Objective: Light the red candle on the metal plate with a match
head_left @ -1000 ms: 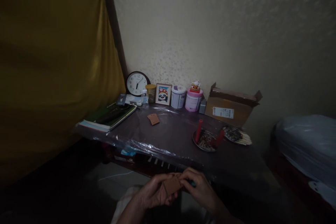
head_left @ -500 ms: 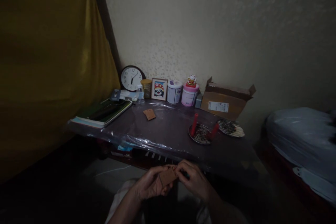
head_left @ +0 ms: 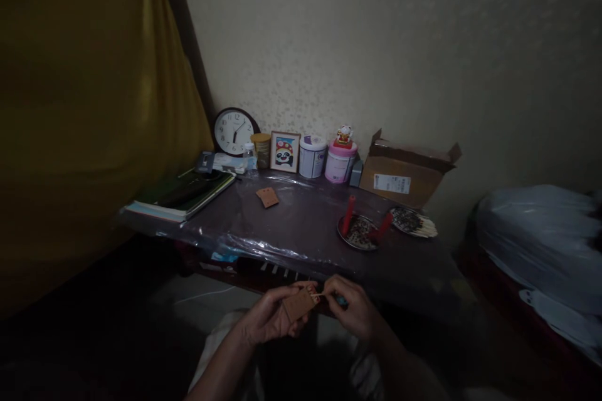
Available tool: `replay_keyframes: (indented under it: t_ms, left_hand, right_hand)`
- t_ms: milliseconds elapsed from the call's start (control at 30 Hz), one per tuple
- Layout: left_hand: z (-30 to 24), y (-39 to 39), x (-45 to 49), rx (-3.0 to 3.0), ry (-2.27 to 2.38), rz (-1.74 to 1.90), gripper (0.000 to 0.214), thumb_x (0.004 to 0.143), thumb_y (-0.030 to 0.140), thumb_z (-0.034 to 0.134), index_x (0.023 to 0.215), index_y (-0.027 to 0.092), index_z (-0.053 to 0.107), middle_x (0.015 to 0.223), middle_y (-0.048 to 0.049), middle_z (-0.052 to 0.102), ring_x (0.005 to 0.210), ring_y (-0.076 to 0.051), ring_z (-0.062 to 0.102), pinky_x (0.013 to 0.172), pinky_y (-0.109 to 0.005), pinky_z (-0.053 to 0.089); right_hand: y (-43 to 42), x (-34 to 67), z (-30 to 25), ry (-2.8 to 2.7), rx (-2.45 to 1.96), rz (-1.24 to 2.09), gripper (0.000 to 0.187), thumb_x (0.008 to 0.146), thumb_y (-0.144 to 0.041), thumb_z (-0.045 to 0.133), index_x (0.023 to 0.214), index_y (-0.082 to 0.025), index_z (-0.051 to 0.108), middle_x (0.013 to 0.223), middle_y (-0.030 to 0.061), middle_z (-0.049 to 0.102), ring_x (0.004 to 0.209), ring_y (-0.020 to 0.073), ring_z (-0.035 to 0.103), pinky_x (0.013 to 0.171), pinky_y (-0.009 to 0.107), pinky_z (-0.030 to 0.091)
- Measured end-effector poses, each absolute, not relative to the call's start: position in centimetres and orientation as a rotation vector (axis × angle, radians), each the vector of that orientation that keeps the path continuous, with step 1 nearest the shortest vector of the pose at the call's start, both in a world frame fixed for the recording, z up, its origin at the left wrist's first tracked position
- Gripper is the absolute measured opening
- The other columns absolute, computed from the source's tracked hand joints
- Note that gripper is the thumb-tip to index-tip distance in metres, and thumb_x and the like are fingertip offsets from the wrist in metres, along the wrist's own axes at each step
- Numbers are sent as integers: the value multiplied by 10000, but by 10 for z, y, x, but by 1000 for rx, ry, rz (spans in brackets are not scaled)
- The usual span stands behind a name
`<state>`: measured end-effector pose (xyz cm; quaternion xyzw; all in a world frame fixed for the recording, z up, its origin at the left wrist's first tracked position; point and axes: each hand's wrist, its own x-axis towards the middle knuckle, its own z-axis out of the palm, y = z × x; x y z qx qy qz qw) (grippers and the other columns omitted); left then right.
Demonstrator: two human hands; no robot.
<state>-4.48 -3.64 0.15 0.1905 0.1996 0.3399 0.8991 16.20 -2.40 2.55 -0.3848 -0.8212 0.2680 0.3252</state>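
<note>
My left hand is closed round a small brown card-like piece, held just below the near edge of the dark table. My right hand pinches a thin pale stick against that piece, and something small and blue-green shows under its fingers. A second brown piece lies flat on the table farther back.
On the table: a metal dish with two red candles, a plate of sticks, a cardboard box, two tubs, a framed panda picture, a clock, books. Yellow curtain at left, a plastic-covered bundle at right.
The view has shifted, so the table sits a little lower-left and closer. My hands stayed together at the brown piece; the thin stick now shows between them.
</note>
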Motion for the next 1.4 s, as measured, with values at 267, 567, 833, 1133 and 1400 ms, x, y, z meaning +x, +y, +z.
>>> replay_keyframes:
  t_ms: [267,567,833,1133,1400]
  left_hand:
    - [3,-36,-43,458,383,770,468,833,257,416,1289,156,395,792,-100,671,658,-179,639,505,-236,441]
    - [7,-36,-37,491,357,935,408,844,248,447,1248,206,408,888,-112,674,769,-188,641,670,-300,454]
    - [4,-32,-32,387,335,1126,316,817,218,510,1129,264,491,987,-53,637,901,-188,617,770,-318,429]
    - [8,-32,-27,336,276,1208,257,827,190,496,1078,244,516,957,-57,645,880,-182,616,803,-322,407]
    - [8,-33,-28,355,238,1218,269,818,204,499,1086,228,516,930,-62,644,871,-193,614,797,-334,405]
  right_hand:
    - [-13,178,19,-1961,-1116,586,171,858,-228,465,839,-204,633,815,42,599,788,158,585,718,262,467]
    - [-18,159,19,-1673,-1149,772,256,794,-436,560,724,-190,580,664,11,605,621,137,589,575,217,480]
    - [-28,138,13,-1582,-948,858,158,789,-312,594,699,-193,543,729,9,574,689,137,577,621,222,472]
    - [-35,127,8,-1659,-928,750,108,809,-278,569,741,-202,536,715,1,553,639,125,574,581,195,473]
    - [-34,128,2,-1751,-944,616,71,811,-257,568,776,-197,554,743,16,595,662,133,602,601,184,494]
